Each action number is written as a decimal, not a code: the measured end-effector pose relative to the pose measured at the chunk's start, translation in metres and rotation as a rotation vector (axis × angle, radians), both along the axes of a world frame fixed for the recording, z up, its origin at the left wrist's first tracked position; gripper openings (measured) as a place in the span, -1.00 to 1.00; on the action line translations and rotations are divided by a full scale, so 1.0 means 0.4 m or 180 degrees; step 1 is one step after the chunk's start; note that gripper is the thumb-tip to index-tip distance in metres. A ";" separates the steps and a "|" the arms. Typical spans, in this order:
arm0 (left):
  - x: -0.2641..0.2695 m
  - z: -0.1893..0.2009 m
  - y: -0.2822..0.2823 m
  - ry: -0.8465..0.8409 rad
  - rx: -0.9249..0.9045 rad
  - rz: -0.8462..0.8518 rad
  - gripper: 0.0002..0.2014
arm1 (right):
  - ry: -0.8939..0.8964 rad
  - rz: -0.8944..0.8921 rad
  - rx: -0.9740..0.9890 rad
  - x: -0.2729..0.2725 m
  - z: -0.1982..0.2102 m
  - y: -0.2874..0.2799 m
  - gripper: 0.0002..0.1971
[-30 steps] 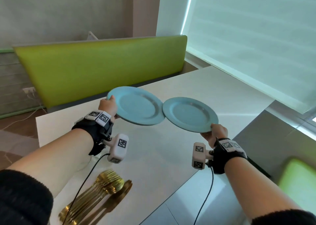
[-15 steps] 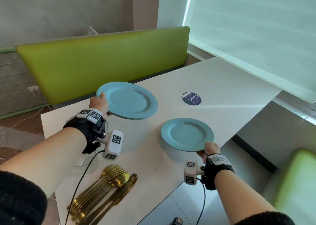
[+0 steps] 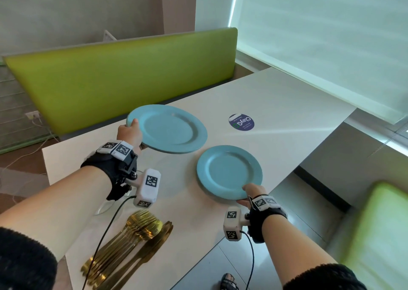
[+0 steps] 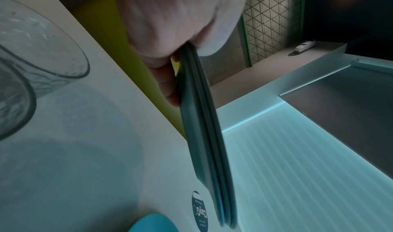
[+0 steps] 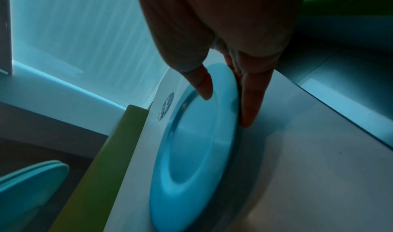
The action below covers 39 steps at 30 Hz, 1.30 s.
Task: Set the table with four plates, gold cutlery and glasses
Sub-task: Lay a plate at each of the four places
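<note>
You are working over the white counter [image 3: 276, 104]. Your left hand [image 3: 129, 133] is gripping a stack of blue plates [image 3: 167, 130] by the rim, held above the surface. Your right hand [image 3: 251, 193] is pinching the single plate [image 3: 228, 171], thumb over, fingers [image 5: 250, 101] under, near the counter's edge. Letting go there risks the plate tipping off; the one-handed stack could slip.

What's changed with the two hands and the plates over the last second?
The right hand has brought its single blue plate down and toward the near table edge, away from the stack; it is now at the white table, still pinched. The left hand has drawn the plate stack slightly left, still held above the table. The gold cutlery lies where it did.
</note>
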<state>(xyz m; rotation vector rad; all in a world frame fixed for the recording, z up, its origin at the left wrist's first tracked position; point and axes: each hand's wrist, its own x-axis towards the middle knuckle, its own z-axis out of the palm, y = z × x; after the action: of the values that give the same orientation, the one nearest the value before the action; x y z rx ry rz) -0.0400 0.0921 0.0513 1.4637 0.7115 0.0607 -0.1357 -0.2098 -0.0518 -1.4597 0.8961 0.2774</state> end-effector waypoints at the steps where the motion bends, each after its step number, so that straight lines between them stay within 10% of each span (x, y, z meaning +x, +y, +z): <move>1: 0.001 -0.001 -0.003 -0.0015 -0.0011 -0.0007 -0.52 | 0.0010 0.0009 -0.0037 -0.002 0.000 0.001 -0.53; 15: -0.024 0.015 -0.058 -0.0114 -0.0278 -0.0123 -0.56 | 0.0282 0.0474 -0.0495 -0.015 0.022 -0.014 -0.54; 22: -0.015 0.049 -0.111 -0.0244 -0.0505 -0.0308 -0.57 | -0.0030 0.0430 -0.1248 0.077 0.138 -0.078 -0.87; 30: 0.029 0.100 -0.246 -0.0284 -0.0908 -0.0696 -0.58 | -0.0932 0.0379 -0.0931 0.172 0.394 -0.056 -0.70; 34: 0.058 0.112 -0.338 -0.0315 -0.0797 -0.1062 -0.55 | -0.0901 0.0465 -0.1651 0.237 0.410 -0.113 -0.46; 39: 0.112 0.100 -0.432 -0.0269 -0.0854 -0.1207 -0.52 | -0.0879 0.0360 -0.1917 0.288 0.407 -0.210 -0.63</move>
<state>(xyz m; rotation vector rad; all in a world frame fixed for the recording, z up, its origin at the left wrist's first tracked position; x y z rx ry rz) 0.0046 -0.0809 0.0915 1.3063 0.3487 -0.2545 -0.0207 -0.2937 0.1111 -2.0491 0.6982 -0.1284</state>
